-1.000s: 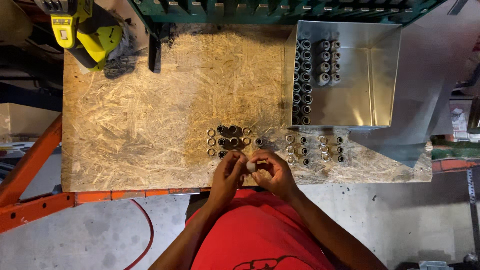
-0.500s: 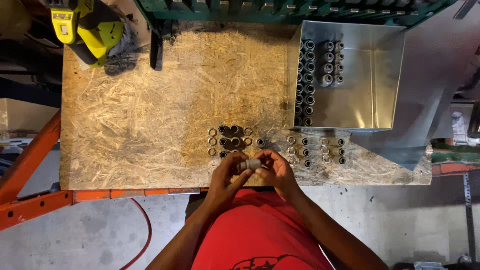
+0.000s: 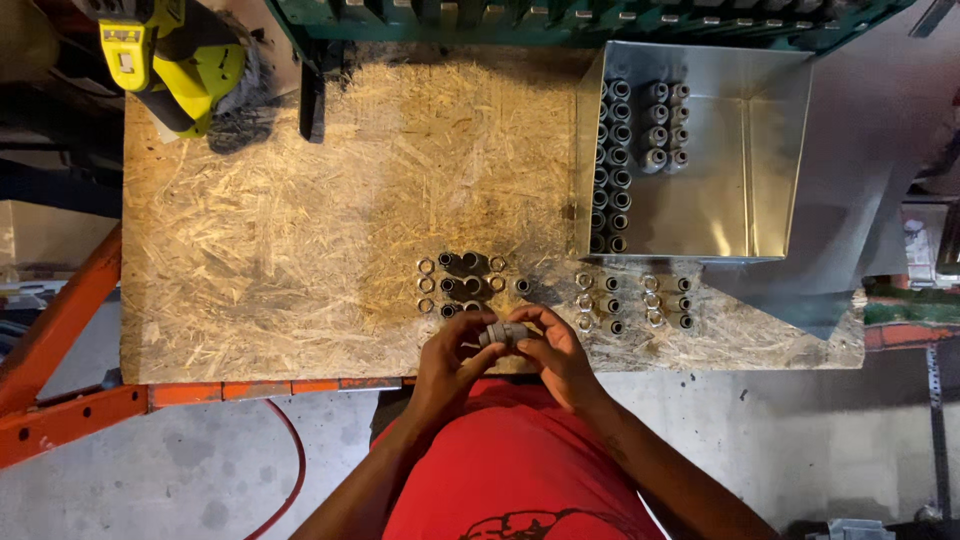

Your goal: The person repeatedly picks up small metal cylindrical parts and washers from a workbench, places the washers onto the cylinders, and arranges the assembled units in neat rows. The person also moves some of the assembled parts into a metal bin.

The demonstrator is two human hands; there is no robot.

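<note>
Head view, straight down on a chipboard bench top (image 3: 300,230). We see both hands meeting at the near edge of the board, just above the red shirt (image 3: 510,470). The left hand (image 3: 450,362) and the right hand (image 3: 556,352) together grasp a small grey metal fitting (image 3: 503,334), held sideways between the fingertips, one hand on each end; fingers curled around it, not spread. The fitting sits just off the board surface, at the front edge, right below a cluster of nuts and short sleeves (image 3: 462,283) set upright in tidy rows. To the right of that cluster we note two more small groups of the same parts (image 3: 640,300), also in rows, near the hands but apart from them. Farther back on the right stands an open sheet-metal box (image 3: 740,190), with columns of grey fittings stacked along its left wall. At the far left corner of the board lies a yellow-green power tool (image 3: 175,60), well apart from the hands. An orange steel frame (image 3: 60,400) runs under the bench edge, over grey concrete floor.
</note>
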